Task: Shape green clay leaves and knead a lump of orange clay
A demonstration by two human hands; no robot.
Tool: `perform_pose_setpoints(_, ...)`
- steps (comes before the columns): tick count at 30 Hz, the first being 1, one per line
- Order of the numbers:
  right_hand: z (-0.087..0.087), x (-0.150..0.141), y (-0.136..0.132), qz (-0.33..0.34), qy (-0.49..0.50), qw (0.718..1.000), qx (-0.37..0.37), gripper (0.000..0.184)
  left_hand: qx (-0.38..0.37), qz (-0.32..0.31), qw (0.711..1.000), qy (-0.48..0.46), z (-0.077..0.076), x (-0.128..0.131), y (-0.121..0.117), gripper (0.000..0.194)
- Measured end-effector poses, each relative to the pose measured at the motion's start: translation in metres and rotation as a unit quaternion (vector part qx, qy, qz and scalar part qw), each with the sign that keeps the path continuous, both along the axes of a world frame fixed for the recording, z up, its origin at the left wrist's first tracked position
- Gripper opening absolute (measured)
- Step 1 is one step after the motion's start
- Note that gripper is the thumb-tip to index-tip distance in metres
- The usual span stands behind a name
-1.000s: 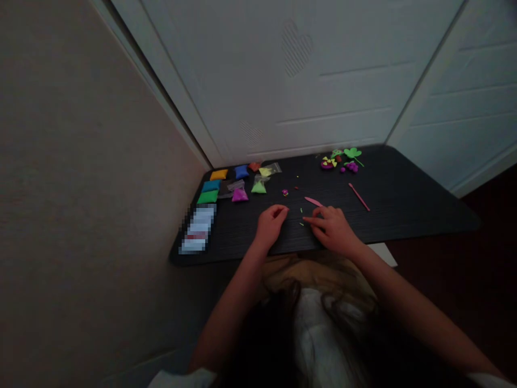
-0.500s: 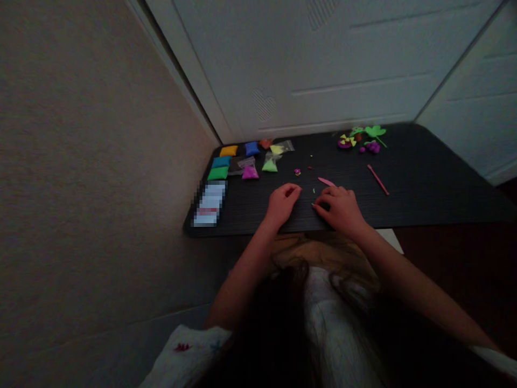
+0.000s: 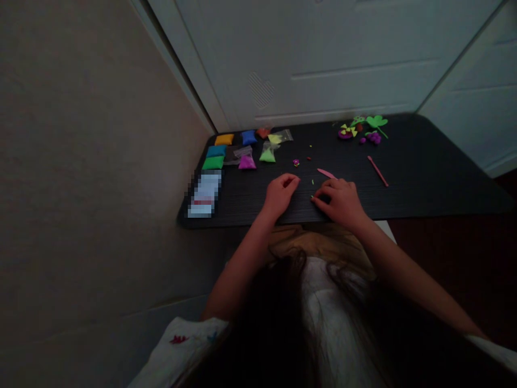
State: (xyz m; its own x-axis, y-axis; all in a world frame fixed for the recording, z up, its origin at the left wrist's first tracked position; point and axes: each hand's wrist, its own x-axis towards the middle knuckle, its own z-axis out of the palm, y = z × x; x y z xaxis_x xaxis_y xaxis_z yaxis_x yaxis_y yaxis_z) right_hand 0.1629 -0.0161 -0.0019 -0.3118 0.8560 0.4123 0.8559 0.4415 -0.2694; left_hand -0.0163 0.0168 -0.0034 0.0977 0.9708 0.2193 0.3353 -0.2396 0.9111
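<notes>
My right hand (image 3: 342,202) is at the table's near side, thumb and forefinger pinching a tiny green piece of modelling clay (image 3: 312,197). To its left, my left hand (image 3: 280,193) rests low over the table with thumb and fingertips pressed together; whether anything sits in that pinch is too small to make out. Between and just beyond the hands lies a small green clay strip (image 3: 312,182). A pink modelling knife (image 3: 325,173) lies just beyond my right hand, partly behind its fingers. Farther off are a small pink-and-yellow clay piece (image 3: 296,163) and a red bit (image 3: 309,158).
Several bags of coloured clay (image 3: 246,161) lie at the back left of the dark table (image 3: 436,183), behind a blurred phone (image 3: 205,194). At the back right are green clay leaves (image 3: 376,122), purple clay balls (image 3: 374,138) and a purple-and-yellow piece (image 3: 346,133). A pink tool (image 3: 378,171) lies right.
The whole view has shifted, so the table and everything on it appear slightly higher. Both hands keep nearly the same pose, and the right still pinches the green piece.
</notes>
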Motion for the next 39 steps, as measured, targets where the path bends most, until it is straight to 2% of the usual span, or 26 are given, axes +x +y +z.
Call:
perform_pose_setpoints(15,0.0008,0.0075,-0.0008,0.003,0.076,0.997,-0.011,0.022,-0.002,0.01,1.0,0.005,-0.0014,-0.0008,0.0018,0.021)
perform_pose_setpoints(20,0.0009,0.0062,-0.0022,0.001,0.061,0.998,-0.005,0.023,0.009,0.008,1.0,0.007,-0.002,-0.0008,0.0029,0.021)
perform_pose_setpoints(27,0.0009,0.0062,-0.0033,0.036,0.01,0.999,0.013,0.029,0.006,0.012,1.0,0.021,0.0007,0.0001,0.0009,0.021)
perform_pose_setpoints(35,-0.0013,0.0084,-0.0037,0.007,0.033,0.999,0.005,0.034,-0.006,0.01,1.0,0.023,0.0017,-0.0001,-0.0001,0.022)
perform_pose_setpoints(39,0.0006,0.0088,-0.0091,0.024,-0.009,1.0,0.01,0.033,-0.019,0.01,1.0,0.019,0.0031,0.0001,-0.0007,0.023)
